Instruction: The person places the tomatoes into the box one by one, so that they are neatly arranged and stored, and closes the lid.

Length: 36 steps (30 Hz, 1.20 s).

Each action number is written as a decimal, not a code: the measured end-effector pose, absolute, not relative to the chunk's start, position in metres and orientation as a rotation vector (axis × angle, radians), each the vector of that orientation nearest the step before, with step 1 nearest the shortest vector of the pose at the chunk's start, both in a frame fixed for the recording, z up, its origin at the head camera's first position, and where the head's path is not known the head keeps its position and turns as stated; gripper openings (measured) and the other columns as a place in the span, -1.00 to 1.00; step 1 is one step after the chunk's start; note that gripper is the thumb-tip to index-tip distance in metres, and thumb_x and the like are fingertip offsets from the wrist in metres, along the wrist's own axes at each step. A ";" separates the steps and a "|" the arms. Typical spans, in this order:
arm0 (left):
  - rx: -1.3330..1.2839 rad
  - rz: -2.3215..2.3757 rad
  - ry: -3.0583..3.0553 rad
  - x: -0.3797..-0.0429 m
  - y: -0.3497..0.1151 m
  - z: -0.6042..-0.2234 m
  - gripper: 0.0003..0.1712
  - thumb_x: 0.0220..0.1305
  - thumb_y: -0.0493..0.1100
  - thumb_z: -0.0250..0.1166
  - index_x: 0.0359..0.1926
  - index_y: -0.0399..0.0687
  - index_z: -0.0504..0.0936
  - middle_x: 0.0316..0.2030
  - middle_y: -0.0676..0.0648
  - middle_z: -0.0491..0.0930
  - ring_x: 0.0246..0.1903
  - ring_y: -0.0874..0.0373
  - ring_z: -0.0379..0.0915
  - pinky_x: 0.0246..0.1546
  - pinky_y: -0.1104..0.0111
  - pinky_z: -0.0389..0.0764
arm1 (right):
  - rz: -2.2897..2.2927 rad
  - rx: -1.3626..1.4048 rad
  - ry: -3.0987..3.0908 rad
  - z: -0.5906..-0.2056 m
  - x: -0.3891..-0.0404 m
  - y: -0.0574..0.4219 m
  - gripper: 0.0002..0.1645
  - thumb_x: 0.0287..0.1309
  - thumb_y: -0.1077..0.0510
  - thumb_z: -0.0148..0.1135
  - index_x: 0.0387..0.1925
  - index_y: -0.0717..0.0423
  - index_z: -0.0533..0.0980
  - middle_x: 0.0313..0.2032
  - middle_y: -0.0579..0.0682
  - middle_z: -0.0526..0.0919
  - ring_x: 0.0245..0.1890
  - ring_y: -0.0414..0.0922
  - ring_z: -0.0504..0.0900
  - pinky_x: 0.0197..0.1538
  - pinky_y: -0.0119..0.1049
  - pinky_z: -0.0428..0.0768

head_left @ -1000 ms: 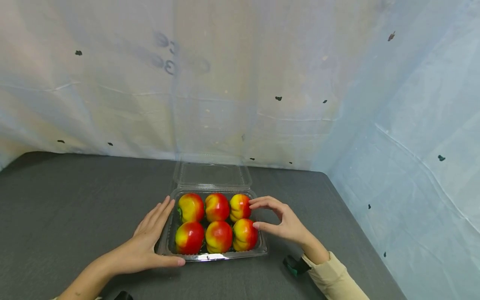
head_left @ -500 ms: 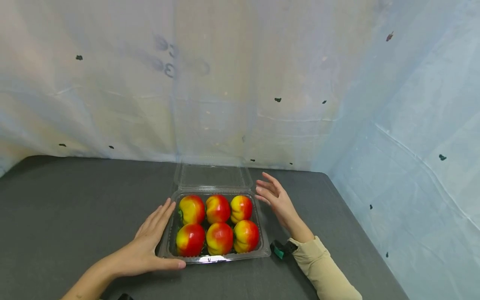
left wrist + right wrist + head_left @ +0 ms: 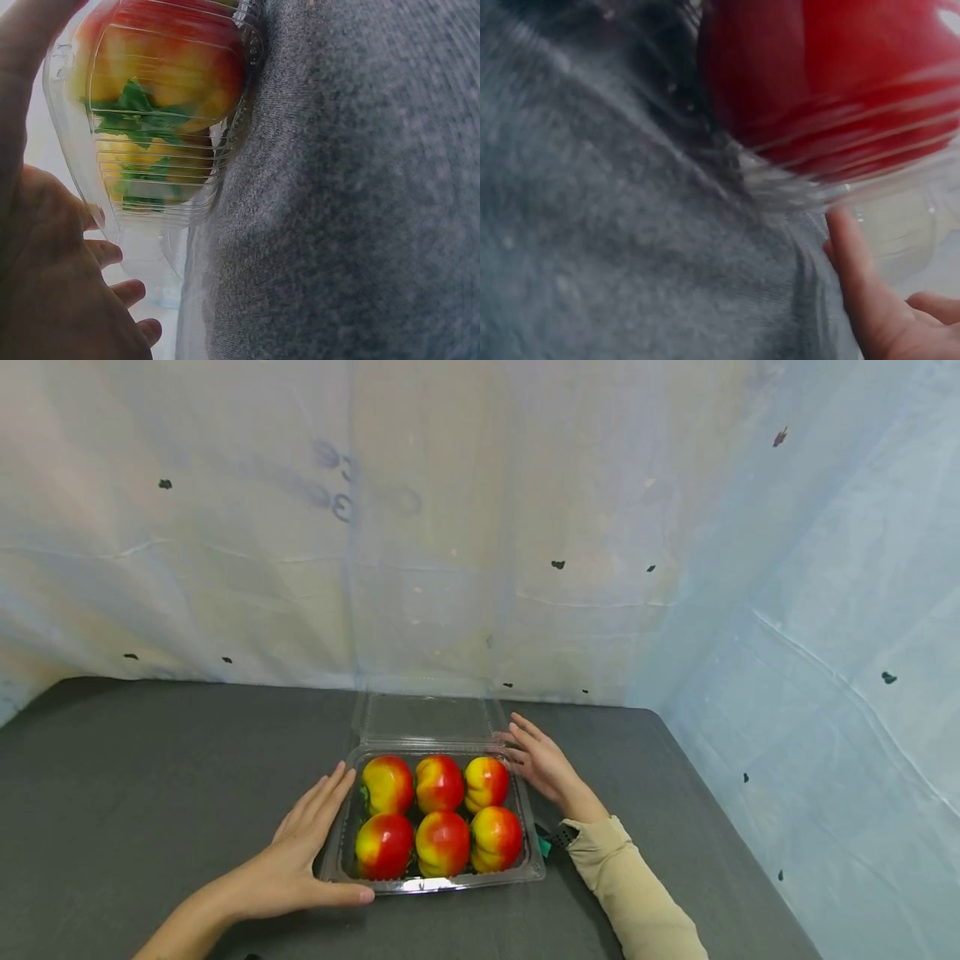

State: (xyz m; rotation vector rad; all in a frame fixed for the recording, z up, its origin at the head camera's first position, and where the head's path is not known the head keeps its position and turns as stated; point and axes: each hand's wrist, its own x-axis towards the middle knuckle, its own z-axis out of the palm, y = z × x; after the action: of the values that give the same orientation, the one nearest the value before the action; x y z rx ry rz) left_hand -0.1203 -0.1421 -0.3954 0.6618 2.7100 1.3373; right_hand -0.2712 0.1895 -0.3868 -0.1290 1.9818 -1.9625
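A clear plastic clamshell box [image 3: 495,882] sits on the dark table, filled with several glossy red-and-yellow fruits [image 3: 442,843] in two rows. Green leafy tops show on the fruits through the ribbed wall in the left wrist view. My left hand [image 3: 296,868] rests along the box's left side, fingers straight and thumb at the front edge. At the back right corner, near the hinge, my right hand [image 3: 546,767] reaches with its fingers extended. The right wrist view shows a finger [image 3: 851,251] of that hand right at the box's edge, beside a red fruit [image 3: 802,75].
The box's clear lid [image 3: 431,717] lies folded back behind it, toward the wall. Pale sheeting [image 3: 450,527] hangs along the back and right sides of the grey cloth-covered table [image 3: 187,760]. A dark strap sits at the right sleeve [image 3: 622,877].
My right hand has left the fruits on the right side and moved back to the hinge corner, its fingers straightening. The left hand keeps its place on the box.
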 end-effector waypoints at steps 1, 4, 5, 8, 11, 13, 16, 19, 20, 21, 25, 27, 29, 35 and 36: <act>0.663 1.338 2.708 -0.120 -0.142 -0.395 0.39 -0.14 0.21 0.52 0.53 0.19 -0.25 0.53 -0.06 -0.37 0.42 -0.37 -0.44 0.03 -0.50 -0.19 | -1.958 -0.119 1.975 -0.388 -0.272 0.189 -0.28 0.48 0.01 -0.16 0.51 0.04 -0.14 0.41 0.26 0.16 0.38 0.19 0.23 0.32 -0.01 0.30; 0.669 1.338 2.707 -0.120 -0.142 -0.395 0.40 -0.14 0.20 0.52 0.53 0.19 -0.26 0.53 -0.06 -0.37 0.42 -0.38 -0.44 0.03 -0.50 -0.19 | -1.927 -0.115 1.975 -0.392 -0.274 0.187 -0.32 0.50 0.02 -0.19 0.50 0.07 -0.08 0.46 0.22 0.02 0.43 0.18 0.10 0.39 0.02 0.21; 0.672 1.334 2.712 -0.120 -0.142 -0.395 0.40 -0.14 0.20 0.52 0.53 0.18 -0.25 0.53 -0.06 -0.37 0.42 -0.38 -0.44 0.02 -0.50 -0.19 | -1.922 -0.113 1.972 -0.393 -0.274 0.186 -0.33 0.49 0.03 -0.18 0.50 0.08 -0.06 0.48 0.20 -0.02 0.44 0.18 0.08 0.40 0.03 0.17; 0.677 1.323 2.723 -0.121 -0.142 -0.396 0.40 -0.14 0.21 0.52 0.53 0.17 -0.25 0.53 -0.07 -0.36 0.41 -0.39 -0.43 0.03 -0.49 -0.18 | -1.923 -0.145 1.969 -0.396 -0.276 0.184 -0.32 0.48 0.05 -0.15 0.49 0.13 -0.05 0.49 0.20 -0.09 0.44 0.18 0.07 0.43 0.05 0.10; 0.677 1.321 2.723 -0.121 -0.142 -0.396 0.40 -0.14 0.22 0.51 0.53 0.17 -0.24 0.53 -0.08 -0.36 0.41 -0.39 -0.43 0.04 -0.49 -0.18 | -1.974 -0.168 1.926 -0.398 -0.276 0.182 -0.31 0.47 0.09 -0.14 0.49 0.18 -0.06 0.45 0.26 0.03 0.36 0.16 0.26 0.42 -0.01 0.14; 0.674 1.326 2.716 -0.122 -0.143 -0.397 0.40 -0.14 0.22 0.51 0.53 0.17 -0.25 0.53 -0.07 -0.36 0.41 -0.39 -0.43 0.03 -0.49 -0.19 | -1.997 -0.190 1.896 -0.398 -0.276 0.181 -0.31 0.47 0.12 -0.14 0.49 0.19 -0.07 0.41 0.31 0.13 0.27 0.11 0.42 0.40 -0.08 0.20; 0.672 1.327 2.711 -0.123 -0.143 -0.398 0.40 -0.14 0.21 0.52 0.53 0.18 -0.25 0.53 -0.07 -0.37 0.41 -0.40 -0.44 0.02 -0.50 -0.19 | -2.014 -0.227 1.866 -0.398 -0.276 0.181 -0.31 0.47 0.16 -0.16 0.49 0.21 -0.11 0.36 0.38 0.21 0.19 0.06 0.52 0.32 -0.20 0.34; 0.670 1.330 2.706 -0.123 -0.143 -0.398 0.40 -0.14 0.21 0.52 0.53 0.17 -0.25 0.53 -0.08 -0.37 0.41 -0.40 -0.44 0.02 -0.50 -0.19 | -2.032 -0.249 1.856 -0.399 -0.276 0.182 -0.32 0.47 0.19 -0.18 0.49 0.21 -0.13 0.33 0.41 0.24 0.17 0.05 0.54 0.24 -0.27 0.43; 0.668 1.331 2.705 -0.123 -0.143 -0.398 0.40 -0.14 0.21 0.52 0.53 0.17 -0.25 0.53 -0.07 -0.37 0.41 -0.40 -0.44 0.02 -0.50 -0.20 | -2.041 -0.259 1.856 -0.399 -0.277 0.182 -0.31 0.47 0.20 -0.17 0.49 0.21 -0.13 0.33 0.42 0.23 0.18 0.07 0.54 0.23 -0.27 0.45; 0.667 1.332 2.703 -0.124 -0.142 -0.398 0.40 -0.14 0.21 0.52 0.53 0.17 -0.25 0.53 -0.08 -0.37 0.41 -0.40 -0.44 0.02 -0.50 -0.20 | -2.054 -0.256 1.856 -0.399 -0.277 0.182 -0.31 0.47 0.21 -0.17 0.49 0.20 -0.12 0.33 0.41 0.24 0.17 0.07 0.54 0.23 -0.27 0.45; 0.662 1.335 2.700 -0.125 -0.142 -0.398 0.40 -0.15 0.21 0.52 0.53 0.18 -0.25 0.52 -0.08 -0.37 0.41 -0.39 -0.45 0.02 -0.51 -0.21 | -2.118 -0.271 1.837 -0.398 -0.277 0.182 -0.29 0.44 0.23 -0.12 0.49 0.17 -0.11 0.33 0.41 0.24 0.11 0.02 0.59 0.26 -0.20 0.42; 0.663 1.335 2.699 -0.125 -0.141 -0.397 0.40 -0.15 0.21 0.52 0.53 0.17 -0.24 0.52 -0.09 -0.37 0.41 -0.39 -0.45 0.02 -0.51 -0.21 | -2.134 -0.276 1.826 -0.396 -0.277 0.182 -0.29 0.44 0.25 -0.13 0.50 0.15 -0.11 0.34 0.40 0.23 0.07 -0.03 0.62 0.28 -0.18 0.41; 0.663 1.334 2.698 -0.125 -0.141 -0.397 0.40 -0.15 0.21 0.52 0.53 0.16 -0.24 0.52 -0.10 -0.37 0.41 -0.39 -0.45 0.02 -0.51 -0.22 | -2.146 -0.277 1.816 -0.394 -0.277 0.181 -0.29 0.44 0.26 -0.14 0.50 0.13 -0.11 0.34 0.39 0.22 0.02 -0.08 0.64 0.28 -0.17 0.40; 0.668 1.329 2.711 -0.126 -0.141 -0.396 0.41 -0.15 0.21 0.52 0.53 0.16 -0.26 0.52 -0.10 -0.37 0.41 -0.39 -0.46 0.04 -0.50 -0.24 | -2.170 -0.288 1.814 -0.390 -0.278 0.181 -0.30 0.44 0.25 -0.11 0.49 0.09 -0.08 0.34 0.39 0.24 -0.05 -0.19 0.67 0.26 -0.22 0.44; 0.667 1.325 2.717 -0.126 -0.141 -0.396 0.41 -0.15 0.22 0.52 0.53 0.16 -0.26 0.52 -0.10 -0.37 0.41 -0.39 -0.45 0.04 -0.50 -0.23 | -2.174 -0.294 1.808 -0.389 -0.278 0.181 -0.30 0.44 0.25 -0.10 0.49 0.08 -0.07 0.34 0.39 0.24 -0.05 -0.19 0.67 0.26 -0.23 0.44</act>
State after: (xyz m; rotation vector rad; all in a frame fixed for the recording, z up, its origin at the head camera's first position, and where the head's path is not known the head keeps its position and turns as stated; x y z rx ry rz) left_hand -0.1263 -0.1412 -0.3957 0.6669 2.7170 1.3247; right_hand -0.2782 0.1807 -0.3895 -0.2943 1.8079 -2.1742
